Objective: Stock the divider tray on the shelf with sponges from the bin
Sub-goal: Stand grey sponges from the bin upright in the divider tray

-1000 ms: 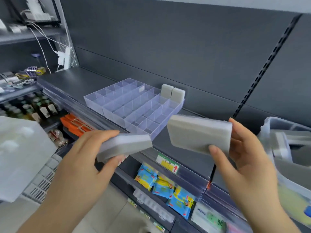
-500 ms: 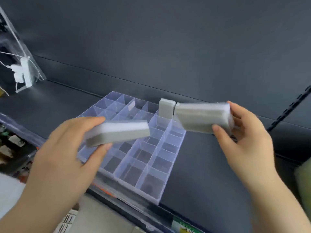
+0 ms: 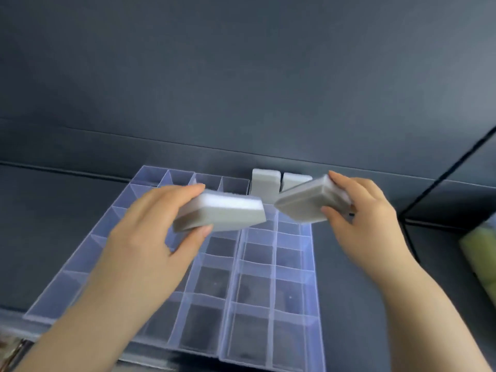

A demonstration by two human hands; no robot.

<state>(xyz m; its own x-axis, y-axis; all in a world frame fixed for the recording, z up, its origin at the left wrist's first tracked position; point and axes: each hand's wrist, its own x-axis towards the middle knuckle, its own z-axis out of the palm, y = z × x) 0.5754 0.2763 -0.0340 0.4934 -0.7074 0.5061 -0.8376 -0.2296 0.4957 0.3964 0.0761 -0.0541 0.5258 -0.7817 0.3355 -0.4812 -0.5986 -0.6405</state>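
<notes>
Both hands have moved closer over the clear divider tray (image 3: 257, 291) on the dark shelf (image 3: 357, 304). Left hand (image 3: 150, 237) pinches one grey sponge (image 3: 222, 213); right hand (image 3: 365, 218) pinches another sponge (image 3: 308, 205). Two standing sponges (image 3: 264, 186) fill the tray's back-right corner, by the dark wall (image 3: 241, 76).

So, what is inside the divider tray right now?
Two grey-white sponges stand upright in the back right compartments of the divider tray. The other visible compartments look empty. Those under the left hand, the right hand and their held sponges are covered.

divider tray (image 3: 268, 304): clear glossy plastic | sponges (image 3: 264, 185): matt grey-white foam | shelf (image 3: 362, 304): dark matt surface
</notes>
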